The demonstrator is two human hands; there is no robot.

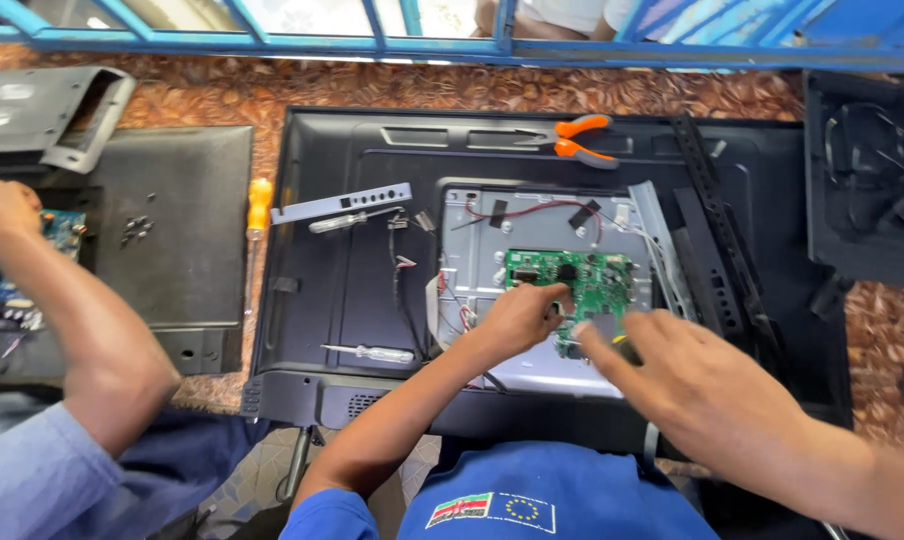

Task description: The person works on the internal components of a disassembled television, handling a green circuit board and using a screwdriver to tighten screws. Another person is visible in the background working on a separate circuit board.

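Head view: left hand (pixel 520 318) rests fingers curled on the green rectangular circuit board (pixel 572 285), mounted in the open black flat-screen television back (pixel 352 290); right hand (pixel 687 385) hovers beside it, fingers loosely spread, holding nothing I can make out

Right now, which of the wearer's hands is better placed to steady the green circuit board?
Left hand: its fingers already rest on the board's lower-left edge. Right hand hovers nearer the camera, probably holding a tool.
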